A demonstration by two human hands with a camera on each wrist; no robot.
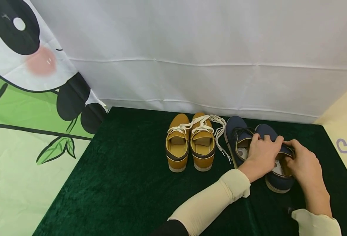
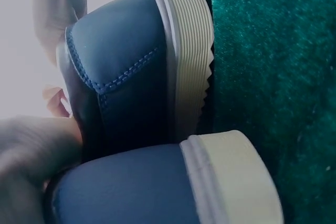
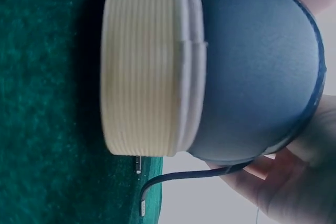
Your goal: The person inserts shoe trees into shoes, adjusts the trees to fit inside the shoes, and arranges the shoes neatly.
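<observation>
Both hands are at the right-hand navy shoe (image 1: pixel 279 183), which stands on the green cloth with its toe pointing away. My left hand (image 1: pixel 263 154) reaches across the other navy shoe (image 1: pixel 235 123), its bent fingers at the lace area of the right-hand one. My right hand (image 1: pixel 306 164) grips that shoe's right upper edge, the thumb inside the opening. A dark lace (image 3: pixel 178 176) hangs down beside the shoe in the right wrist view. The left wrist view shows the heel (image 2: pixel 123 40) of the gripped shoe. The fingertips' exact hold on the lace area is hidden.
A pair of tan shoes (image 1: pixel 177 160) stands to the left, their long white laces (image 1: pixel 219 131) trailing toward the navy pair. Dark green cloth (image 1: pixel 117 183) covers the table. A white fabric wall (image 1: pixel 191 82) rises behind, with printed panels at either side.
</observation>
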